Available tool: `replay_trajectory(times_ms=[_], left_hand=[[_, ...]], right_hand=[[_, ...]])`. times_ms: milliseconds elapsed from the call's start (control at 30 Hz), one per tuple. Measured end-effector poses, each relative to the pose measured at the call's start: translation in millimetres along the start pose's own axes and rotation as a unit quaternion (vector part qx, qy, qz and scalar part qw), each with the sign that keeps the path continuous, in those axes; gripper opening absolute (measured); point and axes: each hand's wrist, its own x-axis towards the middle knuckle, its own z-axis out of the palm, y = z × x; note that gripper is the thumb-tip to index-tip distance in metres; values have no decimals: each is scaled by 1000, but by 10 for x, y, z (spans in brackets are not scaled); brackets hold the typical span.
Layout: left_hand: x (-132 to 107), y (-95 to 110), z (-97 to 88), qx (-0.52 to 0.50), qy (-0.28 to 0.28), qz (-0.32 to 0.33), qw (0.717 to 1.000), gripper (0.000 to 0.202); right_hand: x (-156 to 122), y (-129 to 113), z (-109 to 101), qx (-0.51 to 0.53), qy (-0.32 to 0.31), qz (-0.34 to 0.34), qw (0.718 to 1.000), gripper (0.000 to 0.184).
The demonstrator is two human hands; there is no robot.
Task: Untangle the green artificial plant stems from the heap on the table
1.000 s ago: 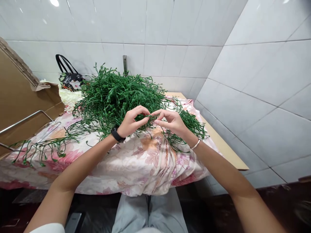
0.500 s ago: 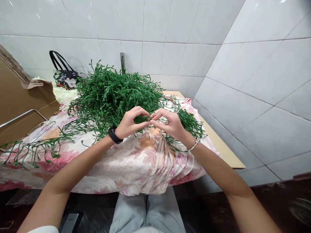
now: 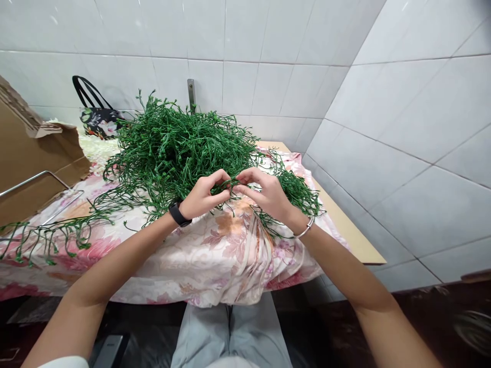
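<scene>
My left hand (image 3: 207, 194), with a black band on its wrist, is pinched on a thin green plastic stem (image 3: 232, 183) in front of the big heap. Facing it, my right hand (image 3: 264, 191) pinches the same stem close by, its fingertips a short gap from the left ones. A large tangled heap of green artificial stems (image 3: 180, 138) lies just behind both hands. Beside my right wrist is a smaller bunch of green stems (image 3: 299, 194). More stems trail off as a row (image 3: 69, 232) to the left. The exact shape of the held piece is partly hidden by my fingers.
A floral cloth (image 3: 184, 266) covers the table, with pale cords (image 3: 253, 245) bunched at its front. At left stand a cardboard box (image 3: 34, 163) and a bent metal wire frame (image 3: 65, 184). A floral bag (image 3: 100, 122) sits behind, against the tiled wall (image 3: 245, 87).
My fingertips have parted slightly, and more of the green stem shows between them. Both hands stay at about the same place; the view has shifted a little.
</scene>
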Motion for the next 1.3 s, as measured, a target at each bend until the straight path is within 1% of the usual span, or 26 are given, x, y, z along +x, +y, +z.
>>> replay_trajectory(times_ms=[67,133,233,300,333,400,467,533,700,833,900,933,967,1000,1067,1100,1133,1167,1200,1233,1300], left_hand=[[10,6,-10,-40,-21,-16,999,10],[18,17,-21,-59,-37,-29,997,16],[24,39,-31,-61,-66,-36,995,25],[24,51,-29,-62,-81,-36,994,28],[24,54,-23,-59,-81,-36,994,28],[25,54,-4,-42,-67,-39,996,27],[22,46,24,-13,-49,-43,998,25],[16,37,59,21,-32,-43,998,23],[-5,52,161,94,35,-37,994,23],[-10,111,226,114,84,-42,989,26],[-31,134,228,118,104,-42,987,26],[-49,138,219,127,118,-43,984,26],[-71,138,203,139,135,-45,980,25],[-95,133,182,149,152,-48,976,24],[-136,112,134,146,171,-61,972,22],[-147,99,114,128,173,-70,974,22],[-150,86,98,103,171,-77,977,22],[-147,74,87,74,168,-82,979,23],[-139,64,83,45,164,-85,982,23],[-127,57,82,14,157,-87,984,22],[-103,49,84,-48,138,-89,985,20]], right_hand=[[12,15,-18,-33,-37,-7,999,13],[21,19,-44,-56,-59,-20,996,14],[29,14,-94,-36,-107,-8,994,16],[33,9,-128,-16,-140,-1,990,18],[35,7,-142,-15,-146,-6,989,18],[40,1,-161,-43,-133,-31,990,18],[42,-8,-160,-96,-107,-56,988,16],[36,-25,-135,-159,-80,-66,982,17],[-30,-126,41,-308,-13,-58,949,21],[-69,-244,231,-394,34,-53,917,26],[-42,-249,209,-411,53,-42,909,28],[-16,-221,134,-416,73,-24,906,28],[15,-169,12,-419,101,3,902,27],[45,-92,-155,-422,149,42,893,25],[85,115,-573,-421,267,109,860,20],[89,230,-790,-408,316,127,847,19],[81,343,-985,-385,339,136,848,19],[66,446,-1145,-345,331,143,866,20],[46,533,-1258,-310,316,149,884,21],[26,603,-1323,-285,293,149,900,19],[-1,684,-1325,-253,241,149,925,15]])
